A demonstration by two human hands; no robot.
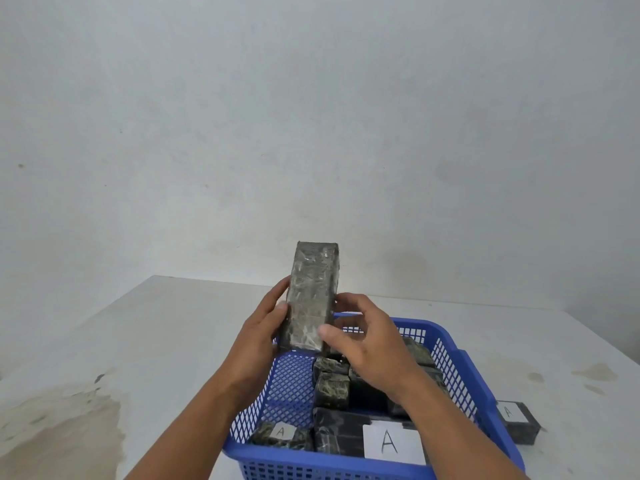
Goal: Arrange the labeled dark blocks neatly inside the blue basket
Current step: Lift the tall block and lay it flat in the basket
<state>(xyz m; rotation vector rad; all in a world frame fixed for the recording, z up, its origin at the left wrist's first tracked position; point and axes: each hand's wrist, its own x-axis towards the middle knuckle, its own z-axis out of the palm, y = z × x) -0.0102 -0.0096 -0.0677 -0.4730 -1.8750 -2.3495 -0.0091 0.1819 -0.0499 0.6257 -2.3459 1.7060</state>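
White table [166, 341], plain wall [311, 116] behind. Long block [313, 292] upright, clamped between left hand [261, 336] and right hand [367, 344], fingers curled on its sides, just over far-left corner of basket [462, 356].

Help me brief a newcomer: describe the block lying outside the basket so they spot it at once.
Find the blue basket at the near right of the white table. Beyond its right wall sits a dark block with a small white label marked A. It alone lies outside the basket; the rest are inside, bar a long block gripped by the left hand and right hand.
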